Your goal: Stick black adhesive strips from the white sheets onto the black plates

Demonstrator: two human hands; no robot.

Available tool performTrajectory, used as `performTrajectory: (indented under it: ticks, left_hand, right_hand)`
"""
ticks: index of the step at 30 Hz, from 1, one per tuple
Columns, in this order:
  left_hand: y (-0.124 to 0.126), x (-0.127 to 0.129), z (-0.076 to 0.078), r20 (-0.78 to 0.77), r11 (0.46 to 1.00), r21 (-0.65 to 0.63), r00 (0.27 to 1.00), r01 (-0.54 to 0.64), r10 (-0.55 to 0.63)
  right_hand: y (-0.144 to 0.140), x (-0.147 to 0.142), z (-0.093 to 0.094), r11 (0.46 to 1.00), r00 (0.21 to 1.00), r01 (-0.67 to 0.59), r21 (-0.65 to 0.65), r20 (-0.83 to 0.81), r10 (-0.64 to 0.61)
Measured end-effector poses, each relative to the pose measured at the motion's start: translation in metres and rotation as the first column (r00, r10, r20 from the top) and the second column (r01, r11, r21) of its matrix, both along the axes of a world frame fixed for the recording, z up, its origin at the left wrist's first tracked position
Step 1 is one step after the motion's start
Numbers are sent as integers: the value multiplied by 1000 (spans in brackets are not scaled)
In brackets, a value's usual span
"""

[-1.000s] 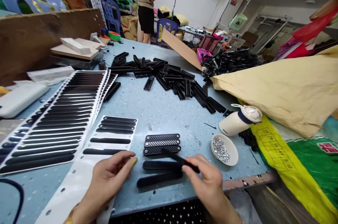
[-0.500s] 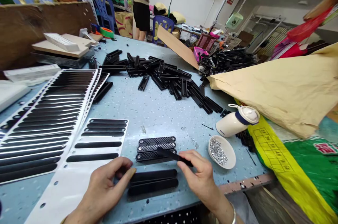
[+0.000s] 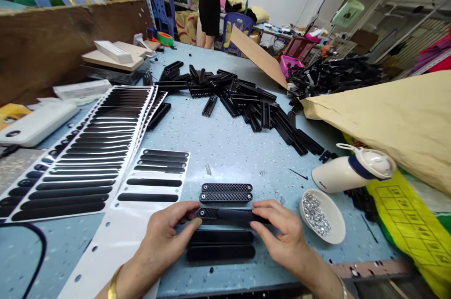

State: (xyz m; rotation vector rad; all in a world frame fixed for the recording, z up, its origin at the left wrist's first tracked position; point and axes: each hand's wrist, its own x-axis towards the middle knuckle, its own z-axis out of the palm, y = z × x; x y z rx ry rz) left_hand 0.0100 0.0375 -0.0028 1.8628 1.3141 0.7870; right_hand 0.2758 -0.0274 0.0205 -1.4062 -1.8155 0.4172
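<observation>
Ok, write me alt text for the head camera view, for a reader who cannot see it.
Both hands, the left hand and the right hand, press a black strip onto a black textured bar on a blue table. Two more textured bars lie just beyond, a white dish of small silver pieces to the right, and sheets of black strips to the left.

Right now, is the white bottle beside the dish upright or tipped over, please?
Tipped over: the white bottle lies on its side on the table, cap pointing right.

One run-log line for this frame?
left hand: pinching black strip | right hand: pressing same strip onto black grid-textured plastic bar | white dish: beside
</observation>
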Motion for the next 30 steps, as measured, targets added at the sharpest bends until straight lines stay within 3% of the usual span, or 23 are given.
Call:
performTrajectory:
  ticks: [4,10,30]
  left_hand:
    - [0,0,4,12,1000,-2,999,31,-31]
    - [-1,0,7,1,997,44,998,64,-64]
    - [-1,-1,4,9,992,70,994,105,-106]
  right_hand:
    - [8,-9,-2,998,998,-60,8,9,60]
    - [12,-22,-7,997,999,-52,63,9,51]
    - [16,-30,-7,994,993,-93,57,75,89]
